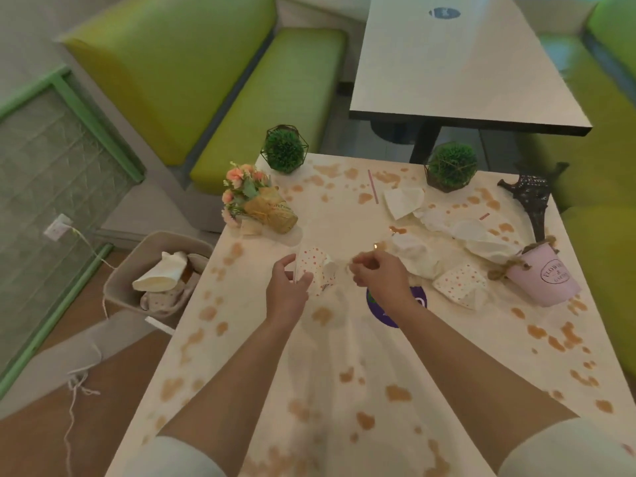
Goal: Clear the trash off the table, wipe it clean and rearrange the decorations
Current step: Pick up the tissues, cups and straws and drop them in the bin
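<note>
The white table (344, 390) is covered in brown stains. My left hand (287, 290) grips a crumpled dotted paper cup (315, 270) near the table's middle. My right hand (380, 277) hovers just right of it with fingers curled, pinching something small that I cannot make out. More trash lies to the right: crumpled white napkins (416, 253), a dotted paper piece (459, 285), folded white paper (404, 199) and a pink straw (372, 185). A tipped pink pot (547, 280), a flower bouquet (254, 201), two green ball plants (284, 149) (451, 165) and a black tower model (531, 197) are the decorations.
A beige trash bin (130, 266) holding paper waste stands on the floor left of the table. Green benches (275, 98) sit behind and to the right. A second table (457, 63) stands beyond. A white cable (82, 373) trails on the floor.
</note>
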Demonstrator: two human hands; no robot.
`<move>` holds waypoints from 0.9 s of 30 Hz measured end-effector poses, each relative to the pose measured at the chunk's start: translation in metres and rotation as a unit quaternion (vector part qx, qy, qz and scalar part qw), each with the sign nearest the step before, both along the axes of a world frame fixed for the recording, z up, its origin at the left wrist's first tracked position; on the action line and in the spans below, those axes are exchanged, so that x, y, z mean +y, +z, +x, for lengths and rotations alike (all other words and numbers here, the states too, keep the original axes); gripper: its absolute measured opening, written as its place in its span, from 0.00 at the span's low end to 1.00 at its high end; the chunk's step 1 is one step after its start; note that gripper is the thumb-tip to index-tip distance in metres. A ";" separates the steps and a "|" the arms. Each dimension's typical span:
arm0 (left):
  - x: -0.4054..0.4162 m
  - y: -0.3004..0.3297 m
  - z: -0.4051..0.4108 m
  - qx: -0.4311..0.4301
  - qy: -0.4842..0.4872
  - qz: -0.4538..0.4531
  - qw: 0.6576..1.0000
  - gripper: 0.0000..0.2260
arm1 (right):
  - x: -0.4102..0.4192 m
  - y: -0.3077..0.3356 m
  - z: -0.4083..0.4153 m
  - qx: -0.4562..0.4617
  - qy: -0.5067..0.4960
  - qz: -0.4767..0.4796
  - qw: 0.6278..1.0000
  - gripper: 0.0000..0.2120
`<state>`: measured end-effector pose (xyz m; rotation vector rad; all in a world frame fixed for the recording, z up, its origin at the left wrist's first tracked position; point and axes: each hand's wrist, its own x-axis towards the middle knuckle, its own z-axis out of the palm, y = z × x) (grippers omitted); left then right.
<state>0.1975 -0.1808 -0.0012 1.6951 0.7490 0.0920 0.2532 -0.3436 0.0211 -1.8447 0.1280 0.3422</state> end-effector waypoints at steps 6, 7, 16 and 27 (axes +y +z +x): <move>0.093 0.007 -0.031 0.006 0.044 0.004 0.999 0.20 | 0.093 0.008 -0.021 0.008 0.043 -0.004 0.999 0.07; 0.110 0.007 -0.037 0.006 0.054 0.004 0.998 0.20 | 0.110 0.008 -0.025 0.011 0.055 -0.006 0.998 0.09; 0.266 0.004 -0.078 0.019 0.150 -0.004 0.988 0.16 | 0.269 -0.006 -0.041 -0.005 0.128 -0.068 0.989 0.03; 0.347 -0.018 -0.082 0.028 0.147 0.020 0.989 0.15 | 0.353 -0.031 -0.028 0.021 0.122 -0.121 0.985 0.19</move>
